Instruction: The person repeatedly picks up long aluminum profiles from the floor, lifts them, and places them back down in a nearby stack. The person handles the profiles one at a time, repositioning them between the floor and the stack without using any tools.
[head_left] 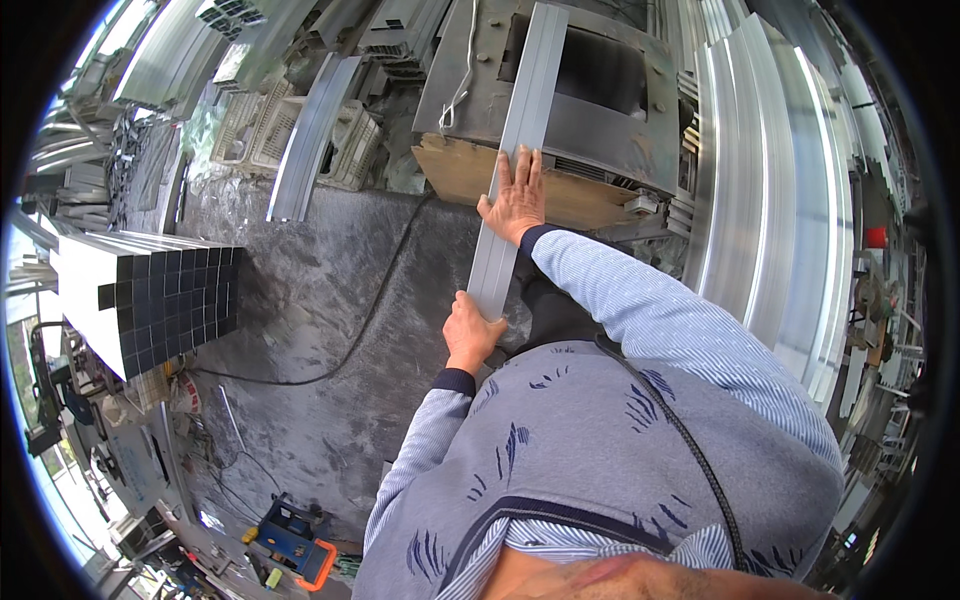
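Observation:
A long silver-grey aluminium profile (492, 262) with lengthwise grooves slants from my body to the top of the view. Its far part lies across a dark metal machine housing (620, 150). My left hand (472, 332) is closed around the left edge of the profile's near end, the fingers partly hidden beneath it. Farther along, my right hand (517, 196) rests flat on the upper face, its fingers stretched out and the thumb at the left edge.
Stacked aluminium profiles (765, 190) line the right. A bundle of dark square tubes (180, 300) stands left. Plastic crates (350, 145) hold a profile at the back left. A black cable (385, 290) crosses the stained floor (300, 260). A blue-orange toolbox (290, 540) sits lower left.

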